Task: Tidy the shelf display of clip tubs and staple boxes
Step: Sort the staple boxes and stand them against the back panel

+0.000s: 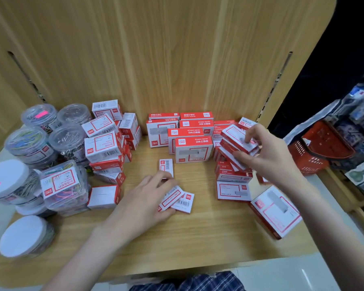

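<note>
Red-and-white staple boxes lie on a wooden shelf [198, 232]. My left hand [143, 198] rests on small flat staple boxes [181, 201] at the shelf's middle, its fingers gripping them; another small box [166, 167] lies just beyond. My right hand [267, 152] grips a tilted stack of staple boxes [235, 143] above the right-hand pile [232, 185]. Larger boxes [189, 141] stand in rows at the back centre. A loose heap of boxes [107, 143] sits left of centre. Clear clip tubs [40, 139] crowd the far left.
A big staple box [275, 211] lies tilted near the shelf's right front edge. White-lidded tubs [23, 236] lie at the front left. A red shopping basket [319, 148] stands right of the shelf beside racks of goods. Wooden back panel [166, 59] rises behind.
</note>
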